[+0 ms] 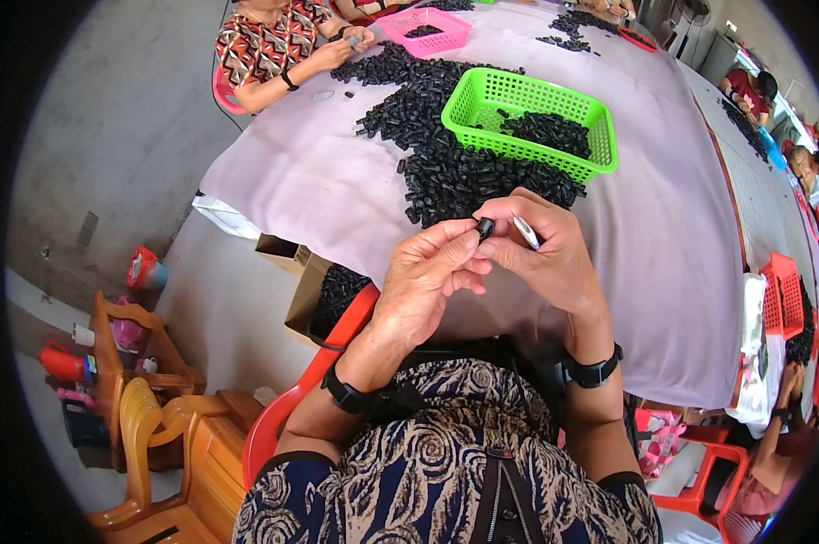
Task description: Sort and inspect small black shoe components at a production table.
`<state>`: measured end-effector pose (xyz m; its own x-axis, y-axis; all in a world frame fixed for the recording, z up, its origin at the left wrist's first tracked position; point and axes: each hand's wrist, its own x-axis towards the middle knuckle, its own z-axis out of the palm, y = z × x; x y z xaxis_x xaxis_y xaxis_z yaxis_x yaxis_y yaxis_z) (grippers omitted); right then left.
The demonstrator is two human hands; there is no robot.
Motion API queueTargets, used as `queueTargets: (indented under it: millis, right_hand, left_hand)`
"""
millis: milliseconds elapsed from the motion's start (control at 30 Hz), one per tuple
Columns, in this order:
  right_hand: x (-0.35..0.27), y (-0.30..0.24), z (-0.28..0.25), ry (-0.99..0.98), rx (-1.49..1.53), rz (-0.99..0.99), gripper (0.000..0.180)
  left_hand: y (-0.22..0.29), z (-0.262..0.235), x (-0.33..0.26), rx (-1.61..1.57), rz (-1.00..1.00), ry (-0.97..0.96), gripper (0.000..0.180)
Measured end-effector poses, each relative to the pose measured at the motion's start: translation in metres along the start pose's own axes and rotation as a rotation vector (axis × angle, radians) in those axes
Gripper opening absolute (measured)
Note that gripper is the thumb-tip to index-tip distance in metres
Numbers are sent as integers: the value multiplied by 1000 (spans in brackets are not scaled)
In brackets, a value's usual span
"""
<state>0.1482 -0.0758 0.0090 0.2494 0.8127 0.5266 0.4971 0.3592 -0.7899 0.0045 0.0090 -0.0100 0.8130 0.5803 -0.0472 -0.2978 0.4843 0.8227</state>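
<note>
Between my two hands is a small black cylindrical piece (pixel 486 228), held just over the near side of the cloth-covered table. My left hand (pixel 427 272) pinches it between thumb and fingertips, the other fingers loosely curled. My right hand (pixel 550 254) has its thumb and forefinger against the same piece. A slim white-and-silver pointed tool (pixel 525 232) also lies in the right hand; whether it is a knife or a pen I cannot tell. Just beyond my hands spreads a heap of black pieces (pixel 455 181). Behind it stands a green basket (pixel 600 163), partly filled with more.
A co-worker's hands (pixel 346 50) work at the far left beside a pink basket (pixel 445 41). Below the table's left edge stands a cardboard box (pixel 305 295) of black pieces, next to my red chair (pixel 291 399). Wooden chairs (pixel 146 435) stand lower left, a red basket (pixel 781 295) at right.
</note>
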Motion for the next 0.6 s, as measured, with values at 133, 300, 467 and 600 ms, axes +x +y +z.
queueTargets:
  millis: [133,300,467,600]
  right_hand:
    - [-1,-6,9,50,-50,-18,23]
    - [-2,-5,7,65,-64,-54,21]
    - [-3,-4,7,79,47,-27,15]
    - [-3,-2,8,85,51,10,9]
  left_hand:
    - [4,-3,-2,-39,-18,-47,20]
    - [5,0,-3,-62,-51,-67,19]
    - [7,3,-5,-83,-88,-74,17]
    - [6,4,-4,-94,-111,-31,16]
